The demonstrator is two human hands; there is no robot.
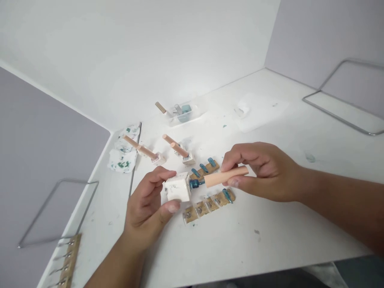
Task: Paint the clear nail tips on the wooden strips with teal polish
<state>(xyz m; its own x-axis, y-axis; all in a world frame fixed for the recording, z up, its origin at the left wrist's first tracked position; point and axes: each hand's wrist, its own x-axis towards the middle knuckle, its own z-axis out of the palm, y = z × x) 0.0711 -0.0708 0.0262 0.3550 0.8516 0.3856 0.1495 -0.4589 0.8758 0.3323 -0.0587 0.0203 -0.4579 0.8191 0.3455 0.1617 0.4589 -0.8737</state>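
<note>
My left hand (150,202) is closed around a small white square bottle (177,188), holding it on its side above the table. My right hand (261,170) pinches a long wooden cap handle (226,177) whose teal-stained neck and brush (196,184) sit just at the bottle's mouth. Directly below the hands lie two cardboard strips (207,206) carrying several small painted nail tips, some teal (204,168).
Several more white bottles with wooden caps (156,156) lie further back. A clear tray (183,114) holds small items. Teal-stained paper towels (124,154) lie at the left. Wire frames (345,108) stand at both sides, and another strip (67,264) lies near left.
</note>
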